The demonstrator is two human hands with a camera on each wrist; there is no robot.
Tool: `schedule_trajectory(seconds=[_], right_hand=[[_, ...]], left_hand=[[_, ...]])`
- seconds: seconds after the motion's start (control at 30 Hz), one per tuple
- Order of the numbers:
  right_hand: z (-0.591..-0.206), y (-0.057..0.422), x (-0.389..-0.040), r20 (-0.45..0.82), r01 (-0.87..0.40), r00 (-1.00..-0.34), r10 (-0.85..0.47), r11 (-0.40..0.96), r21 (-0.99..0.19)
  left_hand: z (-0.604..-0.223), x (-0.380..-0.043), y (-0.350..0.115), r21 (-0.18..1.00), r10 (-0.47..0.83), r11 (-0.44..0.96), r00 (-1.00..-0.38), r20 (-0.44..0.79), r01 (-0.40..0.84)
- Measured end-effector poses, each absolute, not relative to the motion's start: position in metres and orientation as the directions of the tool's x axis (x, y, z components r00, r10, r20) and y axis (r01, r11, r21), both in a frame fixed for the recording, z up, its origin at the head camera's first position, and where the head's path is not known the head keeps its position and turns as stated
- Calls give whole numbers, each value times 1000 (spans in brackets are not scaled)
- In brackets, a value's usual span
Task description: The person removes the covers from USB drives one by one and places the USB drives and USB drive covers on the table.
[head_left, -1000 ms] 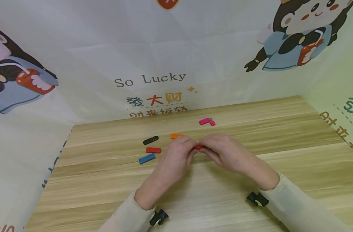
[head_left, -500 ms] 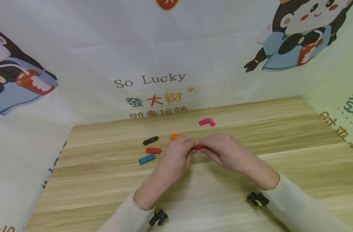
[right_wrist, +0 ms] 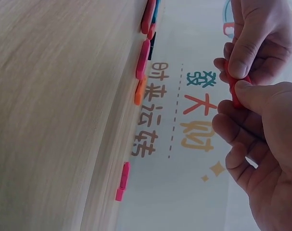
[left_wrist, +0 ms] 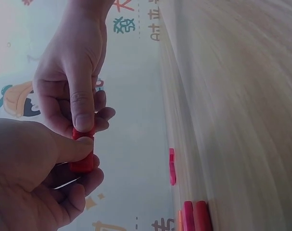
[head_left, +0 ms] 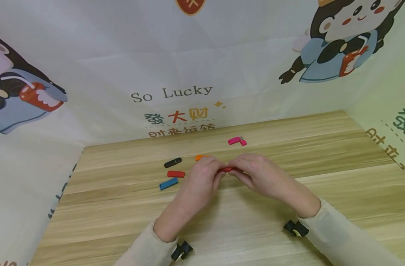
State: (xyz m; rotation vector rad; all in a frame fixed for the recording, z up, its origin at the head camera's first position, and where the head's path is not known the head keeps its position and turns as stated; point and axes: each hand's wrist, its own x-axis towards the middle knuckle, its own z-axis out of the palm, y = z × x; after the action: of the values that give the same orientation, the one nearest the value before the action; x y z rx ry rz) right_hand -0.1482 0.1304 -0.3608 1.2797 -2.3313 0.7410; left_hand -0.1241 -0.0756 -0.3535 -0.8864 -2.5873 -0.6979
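Both hands meet over the middle of the table on one small red USB stick (head_left: 227,170). My left hand (head_left: 204,181) pinches one end between thumb and fingers, while my right hand (head_left: 260,175) pinches the other. In the left wrist view the stick (left_wrist: 82,164) lies in line between the two thumbs, and a small light gap shows near the right thumb. The right wrist view has the same stick (right_wrist: 237,98), held clear of the table, with much of it covered by fingers.
Left of the hands lie a black USB stick (head_left: 173,162), a red one (head_left: 176,174) and a blue one (head_left: 168,184). An orange one (head_left: 201,157) is partly hidden behind the left hand. Farther back, a pink stick (head_left: 234,140) has its cap (head_left: 243,143) off beside it.
The head view has tilted up a little. Both hands keep their pinch on the red USB stick in the same place, and the sticks on the table have not moved.
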Motion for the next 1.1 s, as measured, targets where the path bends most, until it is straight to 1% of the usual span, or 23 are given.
schedule_trajectory(seconds=[0.1,0.27,0.87,1.1], right_hand=[[-361,130,-148,544,-848,-526,-654,457,-270],[-361,131,-148,536,-840,-539,-650,465,-280],[-362,131,-149,562,-841,-534,-632,467,-275],[-361,132,-149,540,-820,-565,-624,494,-288]], left_hand=[[-352,-124,-76,352,478,689,-763,436,633],[-352,-124,-77,365,475,673,-754,454,643],[-350,-125,-79,368,468,666,-748,470,648],[-349,-125,-79,360,471,673,-750,465,646]])
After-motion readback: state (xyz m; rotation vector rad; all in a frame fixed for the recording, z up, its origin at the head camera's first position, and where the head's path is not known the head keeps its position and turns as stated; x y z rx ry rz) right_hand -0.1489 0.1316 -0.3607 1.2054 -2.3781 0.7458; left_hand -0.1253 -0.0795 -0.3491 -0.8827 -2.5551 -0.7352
